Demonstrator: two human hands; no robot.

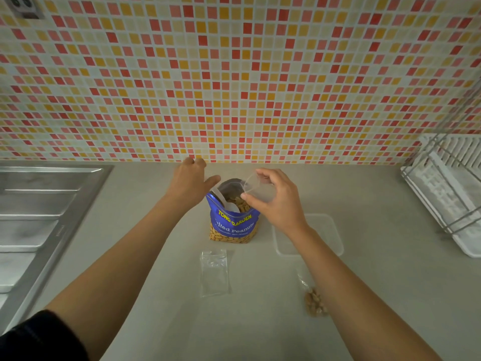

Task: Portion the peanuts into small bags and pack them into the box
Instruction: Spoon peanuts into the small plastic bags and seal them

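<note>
A blue bag of salted peanuts stands open on the counter, with a white spoon leaning inside it. My right hand grips a small clear plastic cup tilted over the bag's mouth. My left hand lies just left of the bag, thumb stretched out to its rim, its fingers pointing at the wall and holding nothing I can see. An empty small clear bag lies flat in front of the peanut bag. A small bag with peanuts in it lies at the right, partly under my right forearm. A clear plastic box sits right of the peanut bag.
A steel sink with its draining board fills the left side. A white dish rack stands at the right edge. The mosaic-tiled wall rises directly behind the counter.
</note>
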